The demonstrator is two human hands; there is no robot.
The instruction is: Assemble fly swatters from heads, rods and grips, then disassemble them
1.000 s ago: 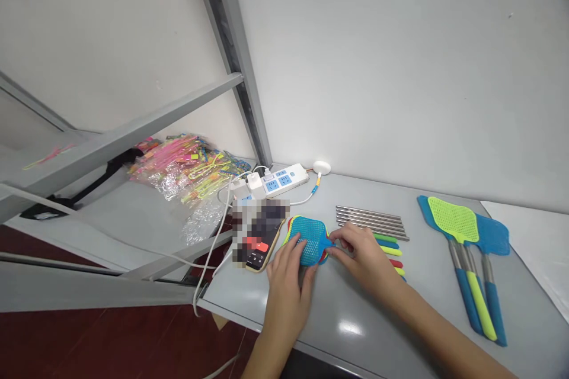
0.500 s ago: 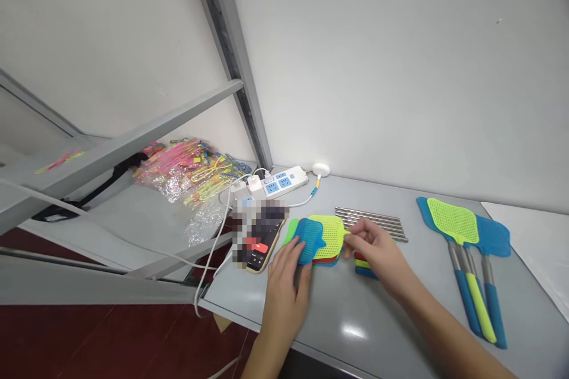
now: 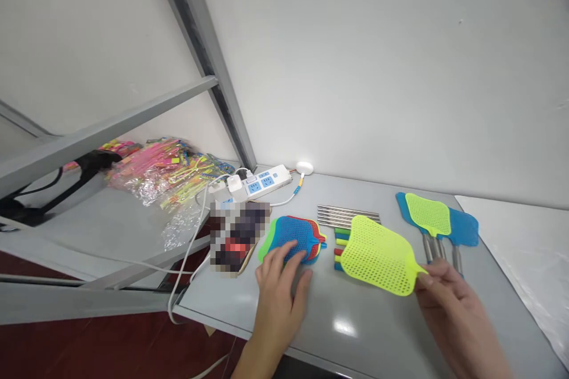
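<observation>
My right hand (image 3: 448, 302) pinches the neck of a yellow-green mesh fly-swatter head (image 3: 377, 254) and holds it above the grey table (image 3: 364, 331). My left hand (image 3: 280, 284) lies flat, fingers spread, on a stack of swatter heads (image 3: 296, 235) with a blue one on top and green and red ones under it. Between the two lie short coloured plastic handles (image 3: 340, 243), partly hidden by the held head. Behind them is a row of bare metal rods (image 3: 347, 215).
Assembled fly swatters (image 3: 438, 222), blue and yellow-green, lie at the right. A phone (image 3: 235, 240) lies left of the stack, a power strip (image 3: 260, 180) with white cables behind it. Bags of bright plastic pieces (image 3: 164, 169) sit on the left table. A grey metal frame (image 3: 208, 65) stands over it.
My right hand pulled the yellow-green head off the stack and carried it to the right and nearer me. My left hand stayed on the stack. The view shifted right.
</observation>
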